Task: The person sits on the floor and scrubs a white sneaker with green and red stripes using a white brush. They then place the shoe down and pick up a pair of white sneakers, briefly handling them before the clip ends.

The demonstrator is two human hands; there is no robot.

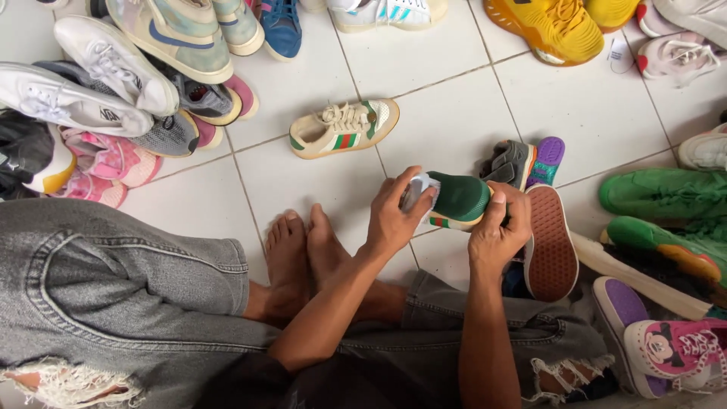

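item: cream low-top sneaker with green sole and green-red side stripe [454, 203], being held above the white tiled floor [454, 121], just past the person's bare feet [303, 250]. it is lying sole-up, long axis running roughly left to right; which end is the toe is probably hidden by the hands. right hand [496, 231] is gripping one end, fingers closed round it. left hand [394, 216] is pressing a small pale cloth [419, 189] against the other end, fingers curled. its matching cream sneaker [344, 127] is lying apart on the tiles, upright.
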